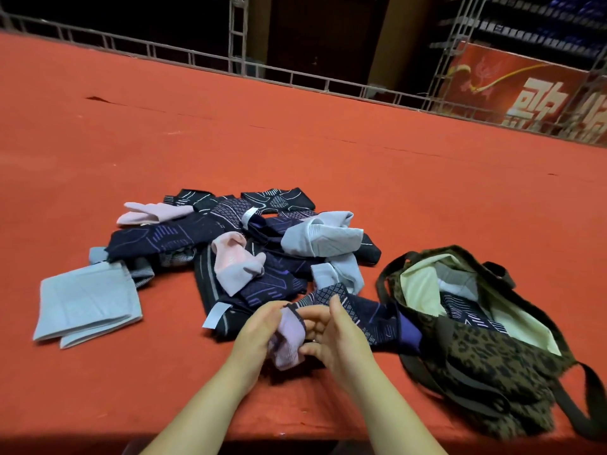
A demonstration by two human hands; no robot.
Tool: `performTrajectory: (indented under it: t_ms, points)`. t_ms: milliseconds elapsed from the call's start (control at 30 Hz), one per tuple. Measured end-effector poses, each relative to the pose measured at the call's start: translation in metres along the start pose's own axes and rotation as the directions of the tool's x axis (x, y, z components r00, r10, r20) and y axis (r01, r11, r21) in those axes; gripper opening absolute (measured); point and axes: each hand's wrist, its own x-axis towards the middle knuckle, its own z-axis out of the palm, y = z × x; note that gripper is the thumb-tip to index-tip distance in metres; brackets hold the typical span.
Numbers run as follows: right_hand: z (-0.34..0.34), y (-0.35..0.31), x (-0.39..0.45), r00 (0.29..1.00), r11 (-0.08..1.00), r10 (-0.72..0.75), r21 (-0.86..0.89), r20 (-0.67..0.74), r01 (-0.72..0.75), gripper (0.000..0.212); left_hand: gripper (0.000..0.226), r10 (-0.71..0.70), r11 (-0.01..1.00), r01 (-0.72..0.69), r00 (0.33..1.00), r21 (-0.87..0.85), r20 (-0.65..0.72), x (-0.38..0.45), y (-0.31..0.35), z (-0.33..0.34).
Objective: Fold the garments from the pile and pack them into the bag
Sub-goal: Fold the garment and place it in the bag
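A pile of garments [236,244], dark navy patterned, pale blue and pink pieces, lies in the middle of the red table [295,142]. Near the front edge my left hand [259,330] and my right hand [331,339] both grip one small lilac garment [289,339] between them, just above a dark patterned piece. To the right stands an open leopard-print bag [486,359] with a pale lining; folded dark patterned and light garments lie inside it. A folded pale blue garment [87,303] rests flat at the pile's left.
A metal railing [230,65] runs along the table's far edge, with a truss upright behind it. A red sign with white characters [525,90] stands at the back right. The bag's dark straps [588,402] trail toward the front right corner.
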Motion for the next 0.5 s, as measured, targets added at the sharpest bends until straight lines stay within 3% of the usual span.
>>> performTrajectory:
  t_ms: [133,200,267,333,400,433,500]
  points:
    - [0.004,0.008,0.006,0.999,0.995,-0.03,-0.094,-0.045,0.025,0.045,0.051,0.141,0.974,-0.135,0.99,0.184,-0.02,0.001,0.0,-0.001]
    - [0.003,0.01,0.01,0.968,0.928,-0.215,-0.335,-0.128,0.161,0.032,0.043,0.184,0.956,-0.172,0.983,0.237,-0.029,0.0,0.002,-0.005]
    - [-0.001,0.01,0.009,0.883,0.683,-0.468,-0.648,-0.032,0.338,0.041,0.038,0.197,0.943,-0.19,0.98,0.274,0.004,-0.002,0.004,-0.008]
    - [-0.006,0.013,0.011,0.862,0.414,-0.486,-0.831,0.143,0.372,0.059,0.037,0.207,0.935,-0.206,0.978,0.29,0.028,-0.005,0.004,-0.01]
    - [-0.007,0.016,0.015,0.873,0.192,-0.434,-0.924,0.223,0.332,0.06,0.036,0.198,0.954,-0.193,0.98,0.231,0.003,-0.007,0.004,-0.014]
    - [-0.007,0.017,0.016,0.883,0.167,-0.423,-0.94,0.205,0.298,0.051,0.037,0.189,0.965,-0.185,0.982,0.184,-0.004,-0.006,0.003,-0.017]
    - [-0.006,0.016,0.014,0.913,0.33,-0.395,-0.911,0.106,0.248,0.045,0.049,0.124,0.99,-0.124,0.992,0.07,0.005,-0.008,0.003,-0.024]
